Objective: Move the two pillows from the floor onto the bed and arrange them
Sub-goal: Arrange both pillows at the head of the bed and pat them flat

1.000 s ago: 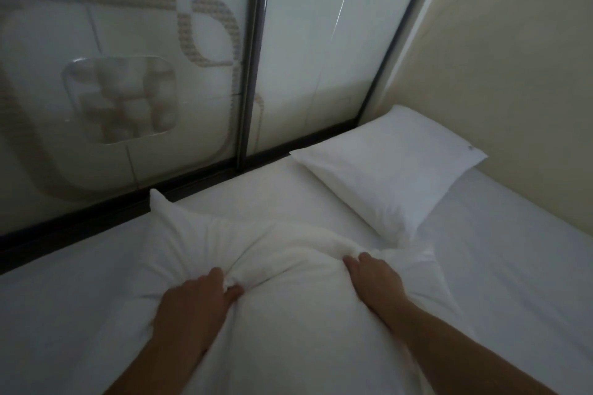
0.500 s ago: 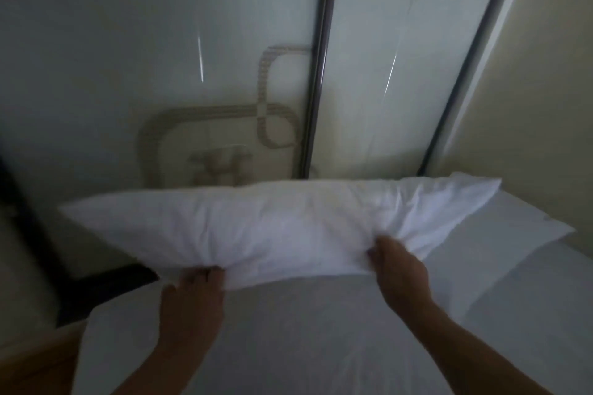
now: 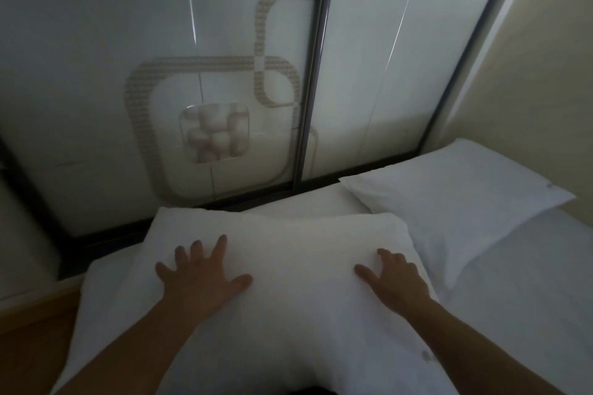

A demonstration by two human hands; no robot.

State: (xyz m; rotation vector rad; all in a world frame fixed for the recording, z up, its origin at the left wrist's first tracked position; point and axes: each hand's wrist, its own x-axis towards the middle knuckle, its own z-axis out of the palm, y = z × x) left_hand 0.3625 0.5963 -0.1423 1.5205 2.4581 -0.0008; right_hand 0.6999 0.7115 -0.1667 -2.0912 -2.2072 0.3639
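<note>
Head view check — what are the hands doing?

— I read my left hand (image 3: pixel 200 276) and right hand (image 3: pixel 393 277) as flat, fingers spread, gripping nothing, pressing the near pillow (image 3: pixel 288 266) on the bed (image 3: pixel 529 298), probably to smooth it.

— And the other one?

— The far pillow (image 3: pixel 449 202) lies to the right, against the sliding doors (image 3: pixel 224 74), overlapped by the near one's corner.

Both pillows, the near one (image 3: pixel 288 253) and the far one (image 3: pixel 455 199), are showing matt white cloth, the sheet (image 3: pixel 529 298) is lying smooth, the glossy wardrobe doors (image 3: pixel 160 42) are reflecting light between metal strips (image 3: pixel 316 67), and the floor (image 3: pixel 29 330) is looking like wood.
</note>
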